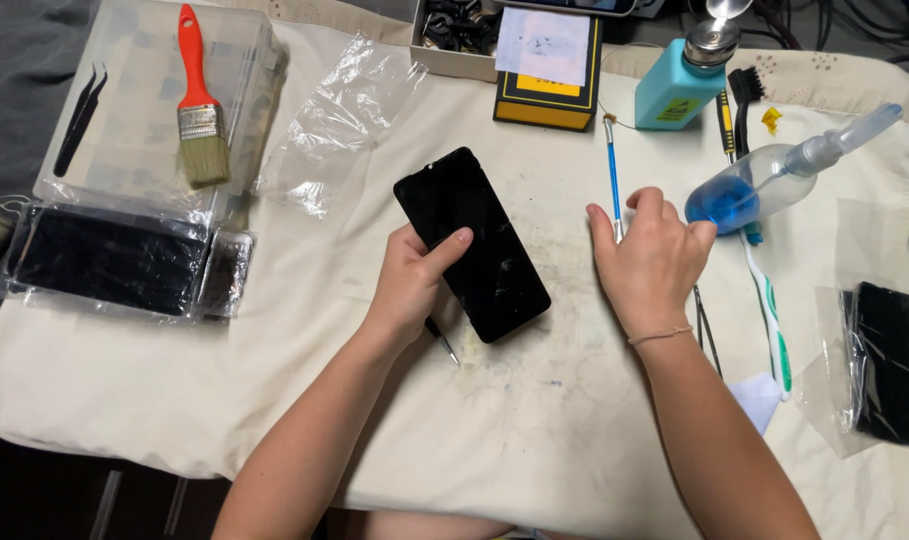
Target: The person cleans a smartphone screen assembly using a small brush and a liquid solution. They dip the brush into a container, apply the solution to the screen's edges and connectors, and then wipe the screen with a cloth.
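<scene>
My left hand grips a black phone screen panel by its left edge, thumb across the glass, holding it tilted over the cream cloth. A thin metal tool pokes out below that hand. My right hand rests on the cloth to the right of the panel, fingers curled at the lower end of a thin blue brush. I cannot tell whether the fingers pinch the brush. A clear bottle with blue liquid lies just right of that hand.
A red-handled paintbrush lies on a clear plastic box at the back left, with black tweezers and a wrapped black panel. A teal dispenser bottle, a yellow-black box, a toothbrush and another bagged panel are around.
</scene>
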